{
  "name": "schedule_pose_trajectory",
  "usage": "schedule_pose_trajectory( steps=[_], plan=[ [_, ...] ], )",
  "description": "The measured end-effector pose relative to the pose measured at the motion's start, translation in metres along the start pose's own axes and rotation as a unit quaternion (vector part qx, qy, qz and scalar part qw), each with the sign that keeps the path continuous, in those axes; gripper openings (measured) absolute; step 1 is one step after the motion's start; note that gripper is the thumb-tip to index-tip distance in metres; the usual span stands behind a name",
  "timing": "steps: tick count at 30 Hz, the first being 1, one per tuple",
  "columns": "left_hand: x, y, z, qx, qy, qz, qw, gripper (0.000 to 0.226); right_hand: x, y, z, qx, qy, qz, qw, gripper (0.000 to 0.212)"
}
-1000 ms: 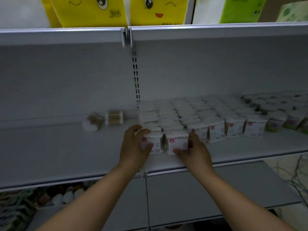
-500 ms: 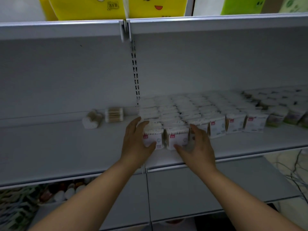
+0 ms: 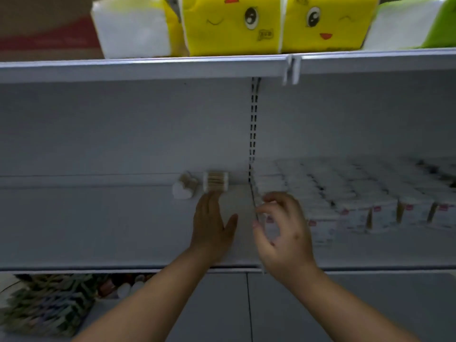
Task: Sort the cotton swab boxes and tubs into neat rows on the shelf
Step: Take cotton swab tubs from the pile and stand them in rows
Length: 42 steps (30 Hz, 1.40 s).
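Note:
Rows of white cotton swab boxes with small red labels fill the right part of the grey shelf. Two loose tubs lie on their sides at the back: a heart-shaped one and a round one showing wooden sticks. My left hand lies flat and open on the shelf, fingertips just below the round tub. My right hand hovers at the left end of the box rows with fingers curled loosely apart, holding nothing. It hides part of the nearest box.
Yellow tissue packs with cartoon faces and a green-and-white pack stand on the shelf above. A slotted upright splits the back wall. Below at the left lie bundled goods and small bottles.
Both hands have let go of the two front boxes. My left hand has slid left toward the loose tubs and my right hand has lifted off. The view has swung left and up.

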<state>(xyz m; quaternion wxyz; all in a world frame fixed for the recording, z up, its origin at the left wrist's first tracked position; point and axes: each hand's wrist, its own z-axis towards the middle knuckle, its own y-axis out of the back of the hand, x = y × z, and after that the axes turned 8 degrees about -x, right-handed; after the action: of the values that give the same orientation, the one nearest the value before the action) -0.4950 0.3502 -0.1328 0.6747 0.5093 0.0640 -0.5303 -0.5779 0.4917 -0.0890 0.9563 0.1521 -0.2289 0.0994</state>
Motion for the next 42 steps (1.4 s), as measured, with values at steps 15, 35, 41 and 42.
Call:
schedule_pose_trajectory(
  steps=[15, 35, 41, 42],
  plan=[
    [0.126, 0.049, 0.110, 0.093, 0.252, 0.086, 0.959, 0.081, -0.044, -0.196, 0.029, 0.254, -0.179, -0.208, 0.928, 0.088],
    [0.138, 0.078, 0.090, 0.022, 0.227, -0.507, 0.831, 0.034, -0.042, -0.210, 0.025, 0.049, -0.409, -0.063, 0.909, 0.039],
    [0.099, 0.096, 0.081, 0.128, 0.277, -0.634, 0.711, 0.072, 0.008, -0.153, 0.025, -0.125, -0.520, 0.262, 0.803, 0.036],
    [0.084, 0.095, 0.079, 0.161, 0.275, -0.655, 0.685, 0.078, 0.013, -0.137, 0.023, -0.131, -0.519, 0.279, 0.798, 0.038]
  ],
)
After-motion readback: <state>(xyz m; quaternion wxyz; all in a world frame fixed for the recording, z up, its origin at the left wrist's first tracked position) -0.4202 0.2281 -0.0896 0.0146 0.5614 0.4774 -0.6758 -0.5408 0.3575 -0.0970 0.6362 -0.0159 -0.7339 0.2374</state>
